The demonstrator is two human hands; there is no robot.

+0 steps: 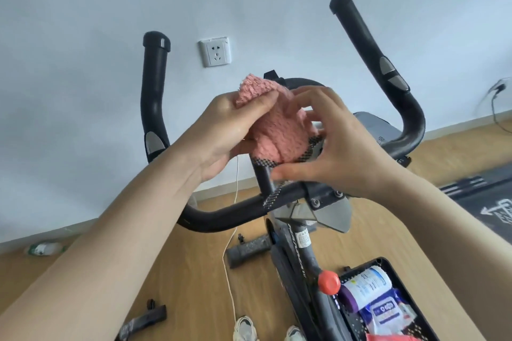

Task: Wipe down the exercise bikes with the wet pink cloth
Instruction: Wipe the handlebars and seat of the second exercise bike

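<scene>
A fluffy pink cloth (277, 130) is bunched up over the middle of the black exercise bike's handlebar (221, 216), on top of the console area. My left hand (232, 124) grips the cloth's upper left part between thumb and fingers. My right hand (340, 147) holds the cloth's right side, thumb under its lower edge. The console itself is mostly hidden by the cloth and my hands. The left grip (153, 91) and the right grip (368, 47) rise on either side.
A red knob (329, 281) sits on the bike frame below. A black basket (388, 266) at the lower right holds wipes packs and a roll. A white socket (215, 51) is on the wall. A thin cord (230, 246) hangs down. My shoes (243, 329) stand on the wooden floor.
</scene>
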